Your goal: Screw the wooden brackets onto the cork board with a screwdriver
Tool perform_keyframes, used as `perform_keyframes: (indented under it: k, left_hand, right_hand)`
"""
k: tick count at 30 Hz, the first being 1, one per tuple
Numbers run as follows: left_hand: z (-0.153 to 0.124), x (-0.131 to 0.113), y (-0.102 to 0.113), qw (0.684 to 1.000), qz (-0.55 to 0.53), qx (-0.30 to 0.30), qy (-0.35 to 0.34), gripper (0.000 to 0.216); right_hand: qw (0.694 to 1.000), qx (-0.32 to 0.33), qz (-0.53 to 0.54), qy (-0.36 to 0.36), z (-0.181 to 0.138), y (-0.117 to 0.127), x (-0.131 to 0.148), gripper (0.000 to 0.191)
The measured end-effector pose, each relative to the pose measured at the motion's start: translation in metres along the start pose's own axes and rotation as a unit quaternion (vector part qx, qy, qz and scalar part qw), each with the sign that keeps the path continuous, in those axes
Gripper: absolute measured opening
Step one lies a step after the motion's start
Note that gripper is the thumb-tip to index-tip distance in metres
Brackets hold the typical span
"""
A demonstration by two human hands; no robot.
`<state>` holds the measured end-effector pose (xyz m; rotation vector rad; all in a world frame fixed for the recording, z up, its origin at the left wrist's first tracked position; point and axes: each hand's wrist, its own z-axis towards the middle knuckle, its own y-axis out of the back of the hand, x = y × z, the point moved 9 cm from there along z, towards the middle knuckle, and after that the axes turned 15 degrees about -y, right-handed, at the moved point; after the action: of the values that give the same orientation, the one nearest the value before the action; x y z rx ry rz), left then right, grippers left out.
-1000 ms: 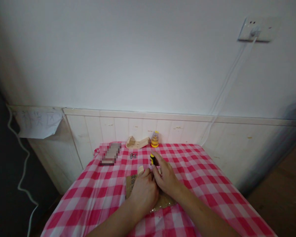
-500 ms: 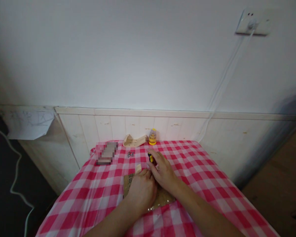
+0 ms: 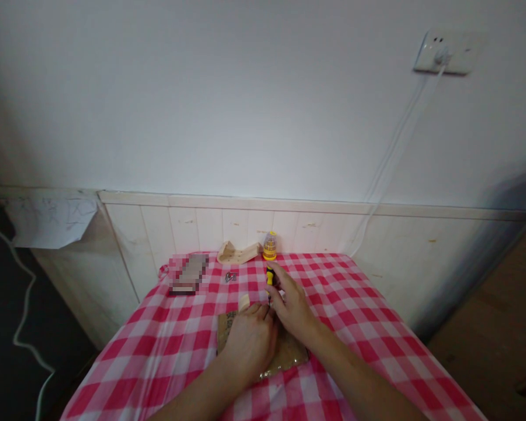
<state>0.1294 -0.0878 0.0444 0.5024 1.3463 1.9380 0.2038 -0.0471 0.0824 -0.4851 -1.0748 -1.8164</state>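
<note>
My right hand is closed around a small yellow-and-black screwdriver, which stands nearly upright with its tip pointing down beside my left fingers. My left hand is closed over a pale wooden piece, whose end sticks out past the knuckles. The rest of that piece, and what the screwdriver tip touches, are hidden by my hands. Beneath both hands lies a flat brown package with a shiny clear edge and dark printing at its left.
A red-and-white checked cloth covers the table. Toward the wall are a curved wooden part, a yellow-based screwdriver case, small metal pieces and a blurred-out flat object. A plugged socket is on the wall.
The screwdriver has turned more upright, and more of its yellow handle and shaft shows. My right fingers have shifted on it. My left hand keeps its place, while the view has tilted slightly.
</note>
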Motion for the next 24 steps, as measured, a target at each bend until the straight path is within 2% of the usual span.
perform_keyframes:
  k: [6,15,24]
  left_hand:
    - [0.0,0.003,0.0,1.0,-0.01,-0.004,0.016,0.027]
    - [0.0,0.001,0.003,0.999,-0.032,0.002,0.02,0.028]
    - [-0.001,0.002,0.003,0.999,-0.027,-0.011,0.021,0.028]
  right_hand:
    - [1.0,-0.017,0.001,-0.011,0.003,0.002,-0.007,0.053]
    - [1.0,-0.001,-0.018,0.023,-0.008,0.003,0.009,0.053]
    - [1.0,-0.011,0.005,-0.002,-0.002,0.002,-0.004,0.053]
